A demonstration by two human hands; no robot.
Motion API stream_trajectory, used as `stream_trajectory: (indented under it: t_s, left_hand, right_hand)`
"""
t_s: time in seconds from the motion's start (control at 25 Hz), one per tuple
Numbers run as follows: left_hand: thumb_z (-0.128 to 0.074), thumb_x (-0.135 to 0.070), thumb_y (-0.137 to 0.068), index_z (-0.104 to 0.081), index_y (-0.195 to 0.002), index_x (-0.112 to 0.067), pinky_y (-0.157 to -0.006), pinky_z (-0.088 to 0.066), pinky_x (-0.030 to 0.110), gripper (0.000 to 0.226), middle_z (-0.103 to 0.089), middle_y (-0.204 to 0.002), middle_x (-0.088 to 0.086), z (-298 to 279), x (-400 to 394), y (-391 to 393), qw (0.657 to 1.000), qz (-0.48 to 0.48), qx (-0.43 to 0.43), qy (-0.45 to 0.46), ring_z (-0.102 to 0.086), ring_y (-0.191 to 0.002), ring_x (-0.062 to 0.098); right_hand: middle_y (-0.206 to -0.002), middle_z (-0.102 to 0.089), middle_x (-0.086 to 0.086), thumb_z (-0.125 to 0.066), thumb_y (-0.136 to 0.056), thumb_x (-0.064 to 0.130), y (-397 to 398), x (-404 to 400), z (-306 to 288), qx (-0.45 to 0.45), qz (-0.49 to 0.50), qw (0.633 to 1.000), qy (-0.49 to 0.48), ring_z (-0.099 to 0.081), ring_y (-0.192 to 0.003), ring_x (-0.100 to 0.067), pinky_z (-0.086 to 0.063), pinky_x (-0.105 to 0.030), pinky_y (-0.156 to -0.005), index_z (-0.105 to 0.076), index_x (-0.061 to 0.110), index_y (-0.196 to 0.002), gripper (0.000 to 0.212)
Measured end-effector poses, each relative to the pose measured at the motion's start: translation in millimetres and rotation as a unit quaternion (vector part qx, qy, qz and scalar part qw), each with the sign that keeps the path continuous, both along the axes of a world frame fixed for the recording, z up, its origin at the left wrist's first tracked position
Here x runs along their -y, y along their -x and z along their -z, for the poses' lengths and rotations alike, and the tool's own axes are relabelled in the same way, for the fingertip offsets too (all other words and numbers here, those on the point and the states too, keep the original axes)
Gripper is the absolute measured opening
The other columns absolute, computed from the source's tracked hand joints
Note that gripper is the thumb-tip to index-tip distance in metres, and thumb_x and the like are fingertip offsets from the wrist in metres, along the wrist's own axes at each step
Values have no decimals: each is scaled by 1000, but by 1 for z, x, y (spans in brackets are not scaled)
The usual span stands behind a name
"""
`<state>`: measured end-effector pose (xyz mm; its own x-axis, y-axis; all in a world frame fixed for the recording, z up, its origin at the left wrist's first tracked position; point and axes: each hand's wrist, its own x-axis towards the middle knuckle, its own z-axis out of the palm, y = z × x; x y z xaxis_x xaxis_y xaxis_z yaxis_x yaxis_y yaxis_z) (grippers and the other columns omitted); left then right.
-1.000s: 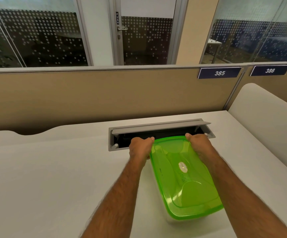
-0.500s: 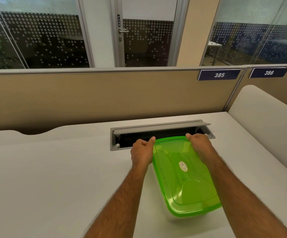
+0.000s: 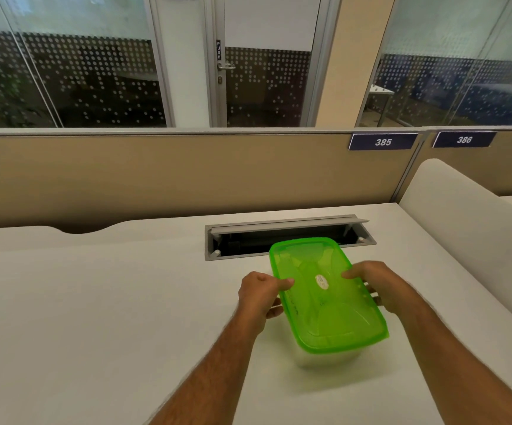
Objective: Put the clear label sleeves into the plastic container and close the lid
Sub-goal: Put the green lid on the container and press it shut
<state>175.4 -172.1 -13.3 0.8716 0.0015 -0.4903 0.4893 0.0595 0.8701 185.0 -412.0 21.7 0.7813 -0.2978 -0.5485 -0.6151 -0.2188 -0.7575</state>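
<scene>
A clear plastic container (image 3: 319, 360) stands on the white desk with a translucent green lid (image 3: 325, 314) lying on top of it; a small white oval sticker marks the lid's middle. My left hand (image 3: 261, 292) grips the lid's left long edge at mid length, thumb on top. My right hand (image 3: 377, 286) holds the right long edge the same way, fingers curled under the rim. The clear label sleeves are not visible; the green lid hides the container's inside.
An open grey cable tray (image 3: 288, 237) is set into the desk just behind the container. A beige partition (image 3: 187, 176) with number plates 385 and 386 stands behind the desk. A white side panel (image 3: 463, 216) rises at the right.
Both hands have slid from the lid's far corners back toward me, to the middle of its long edges. The container stays in place.
</scene>
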Motion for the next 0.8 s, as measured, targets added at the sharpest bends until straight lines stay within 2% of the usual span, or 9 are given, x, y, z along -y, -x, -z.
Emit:
stream_trajectory:
  t_s: [0.16, 0.36, 0.48, 0.6, 0.68, 0.8]
  left_hand:
    - [-87, -22, -71, -53, -83, -11, -57, -55, 30, 38, -69, -105, 19, 2, 1, 32, 1000, 14, -7, 12, -63, -76, 27]
    - [-89, -20, -69, -53, -86, -7, -60, -59, 34, 41, -67, -99, 22, -5, 2, 64, 999, 33, -4, 5, -63, -69, 27]
    - [-89, -29, -69, -54, -83, -7, -60, -62, 38, 44, -63, -84, 16, -7, 2, 82, 996, 82, -26, -13, -64, -60, 25]
    - [-85, -41, -71, -60, -89, -1, -55, -61, 35, 50, -62, -76, 14, -7, 2, 93, 991, 120, -41, -41, -64, -52, 23]
    - [-81, -48, -73, -65, -88, 2, -51, -58, 32, 55, -62, -69, 12, -7, 3, 94, 987, 137, -41, -72, -63, -49, 21]
    - [-76, -51, -76, -66, -76, -2, -45, -51, 23, 50, -60, -58, 6, -5, 7, 94, 985, 138, -34, -101, -58, -41, 17]
  right_hand:
    - [-87, -64, -10, -64, -78, 6, 45, 13, 2, 9, 15, 998, -61, -59, -73, -28, -49, -33, -66, -70, 10, -98, 21]
    - [-84, -65, -11, -72, -79, 7, 76, 19, 4, 0, 16, 996, -83, -58, -69, -26, -48, -31, -62, -68, 10, -92, 14]
    - [-88, -57, -15, -79, -77, 14, 92, 19, 8, 1, 44, 995, -91, -54, -64, -25, -55, -35, -58, -65, 2, -95, 26]
    - [-86, -57, -18, -81, -77, 24, 100, 17, 7, -5, 44, 996, -77, -61, -53, -24, -57, -31, -49, -61, -2, -99, 40]
    - [-78, -61, -18, -80, -78, 29, 101, 17, 6, -11, 32, 998, -57, -62, -48, -21, -52, -25, -42, -60, -1, -98, 41]
    - [-63, -61, -14, -78, -80, 28, 98, 16, 6, -14, 37, 999, -20, -47, -43, -14, -37, -19, -36, -61, -1, -92, 36]
